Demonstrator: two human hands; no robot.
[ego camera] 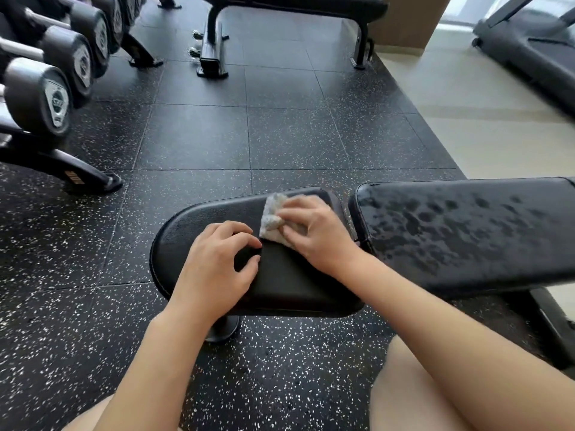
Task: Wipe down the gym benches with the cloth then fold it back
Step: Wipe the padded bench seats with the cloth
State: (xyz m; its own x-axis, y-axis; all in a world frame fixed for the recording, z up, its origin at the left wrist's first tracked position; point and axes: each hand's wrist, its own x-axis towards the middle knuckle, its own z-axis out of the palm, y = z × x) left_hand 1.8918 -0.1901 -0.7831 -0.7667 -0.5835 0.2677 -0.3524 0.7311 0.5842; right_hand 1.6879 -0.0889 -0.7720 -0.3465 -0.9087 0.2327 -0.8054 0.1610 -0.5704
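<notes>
**Cloth pressed to the seat pad of a gym bench**

A black rubber floor (pixel 193 144) flecked with white fills the room, giving way to a pale floor (pixel 485 126) at the right. The seat pad (pixel 289 281) of the near bench serves as the table here, with the longer back pad (pixel 466 231) just beside it to the right, its surface mottled with dull patches.

The right hand (pixel 314 231) lies on a crumpled grey-white cloth (pixel 272 217) at the far right part of the seat pad. Its fingers (pixel 295 213) are spread and nearly straight, pressing the cloth flat against the pad rather than curling round it. The cloth shows beyond and to the left of those fingers, the rest hidden under the palm.

The left hand (pixel 217 259) rests on the seat pad just left of the cloth, apart from it by a narrow strip of black pad. Its fingers (pixel 239 234) are loosely curled with the tips on the pad and the thumb tucked below them; they hold nothing.

Well beyond the fingers, a second bench (pixel 292 7) stands at the far edge of the rubber floor. To the far left, a rack of dumbbells (pixel 40 94) runs along the wall. A treadmill (pixel 535 48) sits at the far right on the pale floor. Bare knees show at the bottom edge, nearer than both hands.
</notes>
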